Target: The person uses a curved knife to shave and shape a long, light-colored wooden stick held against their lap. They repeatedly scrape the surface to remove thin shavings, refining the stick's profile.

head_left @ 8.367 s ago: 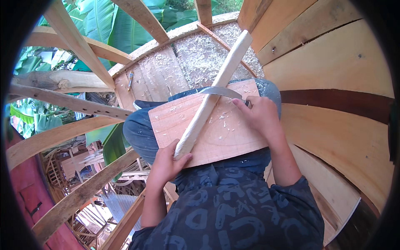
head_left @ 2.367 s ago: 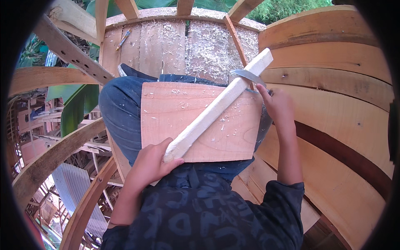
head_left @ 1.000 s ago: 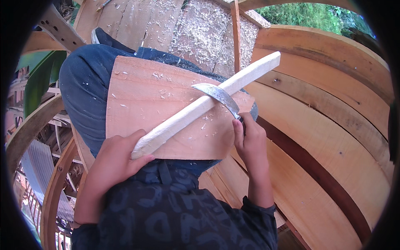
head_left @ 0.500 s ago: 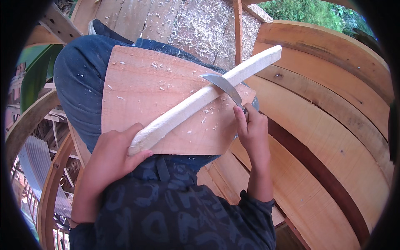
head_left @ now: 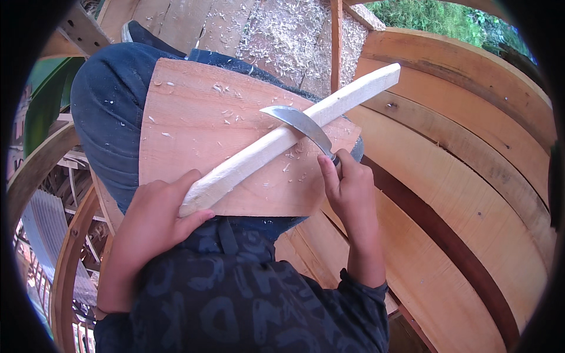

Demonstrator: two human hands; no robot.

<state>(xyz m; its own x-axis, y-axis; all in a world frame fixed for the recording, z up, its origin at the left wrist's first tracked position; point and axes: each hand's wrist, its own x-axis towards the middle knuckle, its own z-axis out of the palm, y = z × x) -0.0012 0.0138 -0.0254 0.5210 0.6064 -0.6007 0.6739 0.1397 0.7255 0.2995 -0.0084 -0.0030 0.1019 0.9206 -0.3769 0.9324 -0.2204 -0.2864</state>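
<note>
A pale, squared wooden stick (head_left: 250,163) slants across my lap, its near end low on the left and its far end high on the right. My left hand (head_left: 168,207) grips the near end, thumb along the lower side. In my right hand (head_left: 351,185) is the handle of a curved knife (head_left: 301,122), mostly hidden by my fingers. The blade crosses the top of the stick past its middle, tip pointing left. Under the stick, a flat reddish wooden board (head_left: 194,126) rests on my thighs, with a few shavings scattered on it.
Wooden planks (head_left: 435,159) form a bench on the right. Many wood shavings (head_left: 288,41) cover the plank floor ahead, beside a thin upright post (head_left: 336,47). A curved wooden rail (head_left: 73,259) and a corrugated sheet (head_left: 50,229) are at the left.
The knife and my right hand have moved a little left and toward me along the stick. My left hand keeps its hold, and the stick has barely shifted.
</note>
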